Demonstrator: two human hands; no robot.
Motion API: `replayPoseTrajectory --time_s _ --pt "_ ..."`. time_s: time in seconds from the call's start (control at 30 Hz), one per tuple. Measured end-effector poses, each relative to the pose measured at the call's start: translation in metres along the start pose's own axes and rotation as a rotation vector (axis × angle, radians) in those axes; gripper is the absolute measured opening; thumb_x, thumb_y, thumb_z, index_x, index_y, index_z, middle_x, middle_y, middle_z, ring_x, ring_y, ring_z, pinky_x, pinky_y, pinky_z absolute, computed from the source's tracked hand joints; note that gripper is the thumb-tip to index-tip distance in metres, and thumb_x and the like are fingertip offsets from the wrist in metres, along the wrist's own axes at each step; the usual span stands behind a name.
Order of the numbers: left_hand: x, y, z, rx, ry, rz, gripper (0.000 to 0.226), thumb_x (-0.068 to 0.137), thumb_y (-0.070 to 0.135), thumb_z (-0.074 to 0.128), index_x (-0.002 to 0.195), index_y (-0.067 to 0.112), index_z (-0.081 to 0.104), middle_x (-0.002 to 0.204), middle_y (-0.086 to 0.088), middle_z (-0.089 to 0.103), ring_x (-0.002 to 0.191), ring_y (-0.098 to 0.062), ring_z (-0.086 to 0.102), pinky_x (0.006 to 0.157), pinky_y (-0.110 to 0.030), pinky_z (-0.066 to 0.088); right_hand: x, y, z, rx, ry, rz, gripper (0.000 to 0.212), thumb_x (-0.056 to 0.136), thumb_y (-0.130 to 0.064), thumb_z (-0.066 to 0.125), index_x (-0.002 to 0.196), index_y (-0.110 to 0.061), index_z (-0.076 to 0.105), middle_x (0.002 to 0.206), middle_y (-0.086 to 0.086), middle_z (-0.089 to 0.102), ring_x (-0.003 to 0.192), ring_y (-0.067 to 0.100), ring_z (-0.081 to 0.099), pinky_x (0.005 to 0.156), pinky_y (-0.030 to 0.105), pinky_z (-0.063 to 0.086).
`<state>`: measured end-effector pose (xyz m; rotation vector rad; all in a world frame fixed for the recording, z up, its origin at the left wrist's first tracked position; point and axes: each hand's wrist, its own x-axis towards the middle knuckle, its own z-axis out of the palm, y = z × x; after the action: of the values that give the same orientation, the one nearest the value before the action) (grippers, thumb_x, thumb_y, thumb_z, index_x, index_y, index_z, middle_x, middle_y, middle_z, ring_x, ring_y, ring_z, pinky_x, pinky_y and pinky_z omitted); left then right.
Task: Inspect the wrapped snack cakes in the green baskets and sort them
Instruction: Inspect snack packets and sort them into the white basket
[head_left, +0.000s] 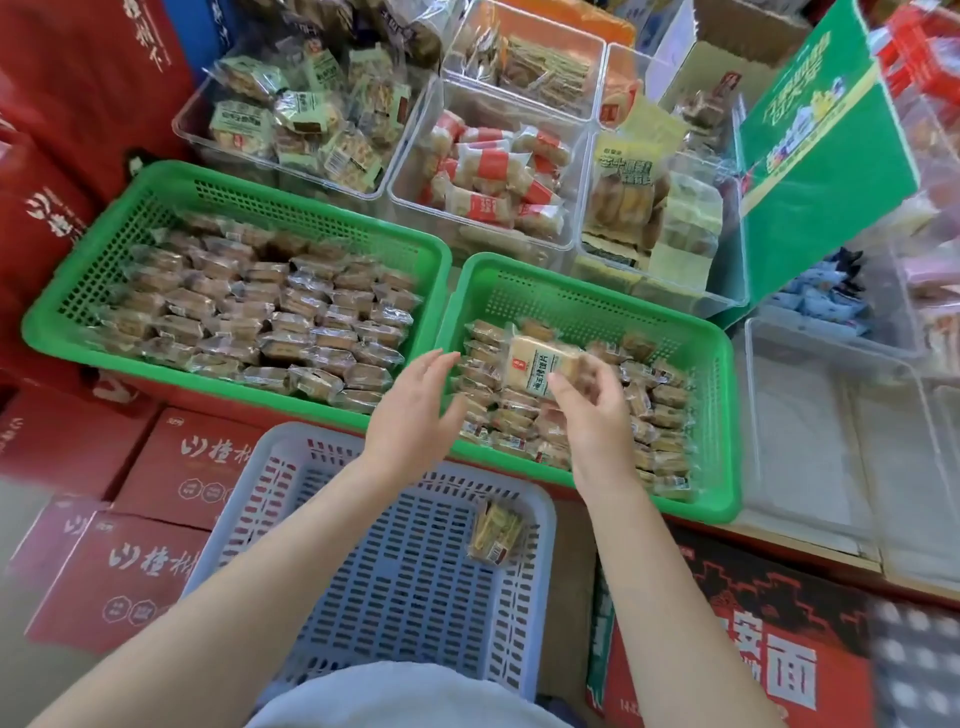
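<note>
Two green baskets stand side by side. The left green basket (62, 317) is packed with rows of clear-wrapped brown snack cakes (270, 317). The right green basket (722, 395) holds fewer cakes, stacked along its near and right side. My right hand (592, 410) pinches one pale wrapped snack cake (540, 364) with a printed label, lifted above the right basket. My left hand (415, 410) hovers with relaxed fingers over the gap between the two baskets and holds nothing.
A grey-blue slotted basket (395, 582) sits near me with one wrapped snack (493, 530) in it. Clear bins (415, 171) of other packaged snacks stand behind the green baskets. Red cartons (145, 561) lie at left, an empty clear bin (831, 441) at right, a green sign (826, 145) beyond.
</note>
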<state>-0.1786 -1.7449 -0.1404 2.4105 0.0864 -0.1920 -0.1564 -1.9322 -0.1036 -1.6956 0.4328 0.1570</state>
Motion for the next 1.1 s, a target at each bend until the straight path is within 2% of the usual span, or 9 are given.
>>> replayPoseTrajectory --time_s 0.13,0.27,0.37,0.43,0.5,0.6,0.83,0.93,1.1 --pt "0.031 -0.029 0.036 0.436 -0.192 0.053 0.077 0.104 0.057 0.022 0.161 0.011 -0.003 0.168 -0.011 -0.013 0.155 -0.024 -0.016 0.126 -0.041 -0.006 0.06 -0.009 0.02 -0.1 0.056 -0.116 0.031 0.095 -0.019 0.065 0.123 -0.03 0.054 0.118 -0.006 0.062 0.104 0.009 0.062 0.091 0.031 0.054" --pt "0.032 -0.048 0.056 0.558 -0.133 0.105 0.08 0.101 0.062 0.005 0.159 0.009 -0.006 0.165 -0.015 -0.02 0.153 -0.026 -0.023 0.126 -0.046 -0.007 0.111 -0.011 0.038 -0.242 0.113 -0.227 0.029 0.095 -0.014 0.065 0.121 -0.017 0.052 0.101 -0.017 0.056 0.087 -0.007 0.057 0.072 0.006 0.046" --pt "0.034 -0.054 0.062 0.553 -0.081 0.127 0.078 0.101 0.06 0.011 0.16 0.01 0.0 0.167 -0.015 -0.011 0.155 -0.028 -0.015 0.126 -0.048 0.0 0.145 -0.002 0.053 -0.532 0.03 -0.362 0.025 0.094 -0.015 0.065 0.113 -0.012 0.048 0.096 -0.003 0.058 0.08 0.011 0.058 0.064 0.018 0.046" --pt "0.035 -0.055 0.064 0.551 -0.088 0.143 0.077 0.101 0.06 0.014 0.159 0.011 -0.001 0.167 -0.016 -0.011 0.155 -0.028 -0.014 0.126 -0.048 0.0 0.163 0.008 0.063 -0.753 -0.067 -0.426 0.021 0.094 -0.011 0.063 0.11 -0.01 0.05 0.097 0.002 0.057 0.083 0.02 0.054 0.069 0.029 0.042" --pt "0.034 -0.055 0.064 0.551 -0.076 0.15 0.076 0.1 0.059 0.018 0.158 0.012 0.001 0.167 -0.016 -0.008 0.155 -0.029 -0.011 0.126 -0.049 -0.001 0.175 0.02 0.072 -0.918 -0.166 -0.455 0.019 0.094 -0.007 0.06 0.111 -0.007 0.053 0.1 0.006 0.061 0.087 0.022 0.053 0.073 0.03 0.039" --pt "0.034 -0.057 0.066 0.57 -0.051 0.16 0.076 0.1 0.06 0.021 0.158 0.013 0.005 0.167 -0.016 -0.005 0.156 -0.03 -0.007 0.125 -0.05 -0.001 0.183 0.033 0.08 -1.144 -0.259 -0.483 0.029 0.094 -0.004 0.053 0.122 -0.009 0.057 0.107 0.01 0.068 0.098 0.031 0.06 0.087 0.039 0.043" --pt "0.035 -0.056 0.064 0.572 -0.1 0.152 0.076 0.1 0.062 0.012 0.158 0.017 -0.007 0.165 -0.015 -0.016 0.154 -0.029 -0.019 0.124 -0.049 -0.008 0.167 0.03 0.065 -1.178 -0.241 -0.477 0.037 0.099 -0.015 0.051 0.134 -0.01 0.059 0.141 0.013 0.053 0.133 0.031 0.044 0.112 0.047 0.031" --pt "0.035 -0.053 0.061 0.565 -0.146 0.133 0.077 0.1 0.064 0.011 0.158 0.021 -0.014 0.164 -0.014 -0.025 0.151 -0.028 -0.027 0.124 -0.049 -0.011 0.124 0.026 0.052 -1.048 -0.189 -0.502 0.03 0.099 -0.014 0.05 0.125 -0.009 0.063 0.127 0.009 0.061 0.12 0.025 0.052 0.105 0.045 0.04" --pt "0.034 -0.05 0.05 0.505 -0.173 0.134 0.085 0.098 0.071 0.014 0.16 0.02 -0.012 0.164 -0.013 -0.025 0.152 -0.027 -0.026 0.125 -0.047 -0.01 0.026 0.037 0.023 -0.9 -0.203 -0.384 0.022 0.102 -0.015 0.048 0.113 -0.013 0.066 0.091 -0.003 0.065 0.077 0.015 0.059 0.066 0.031 0.046"
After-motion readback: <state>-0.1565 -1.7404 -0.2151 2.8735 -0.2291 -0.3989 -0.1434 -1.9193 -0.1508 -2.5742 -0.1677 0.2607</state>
